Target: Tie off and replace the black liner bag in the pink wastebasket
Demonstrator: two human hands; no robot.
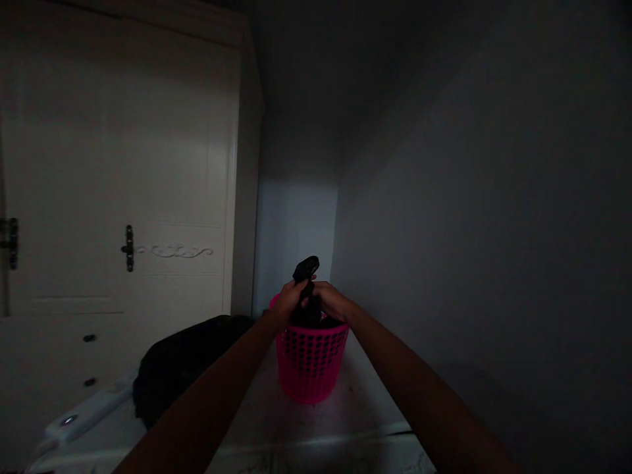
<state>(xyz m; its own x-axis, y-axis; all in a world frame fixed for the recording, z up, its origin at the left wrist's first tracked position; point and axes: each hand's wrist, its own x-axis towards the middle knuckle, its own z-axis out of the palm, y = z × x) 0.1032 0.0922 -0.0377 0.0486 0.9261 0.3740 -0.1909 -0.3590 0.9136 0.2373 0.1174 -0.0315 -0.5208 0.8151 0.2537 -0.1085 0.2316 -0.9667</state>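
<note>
A bright pink basket (312, 368) with a perforated side stands upright on a pale surface. Inside it is a black plastic bag (307, 266), its twisted top sticking up above the rim. My left hand (290, 301) is closed around the gathered part of the bag, over the basket's left side. From the other side, my right hand (332, 300) pinches the bag just below that top, its fingertips partly hidden behind the plastic. Dim light hides what the bag holds, though a small reddish-white patch shows by my right wrist.
A large dark bag-like bundle (192, 355) lies left of the basket, behind my left forearm. A cream wardrobe (172, 164) with dark handles rises at the left. The grey wall (469, 197) runs along the right. The pale surface (360, 421) has a front edge below.
</note>
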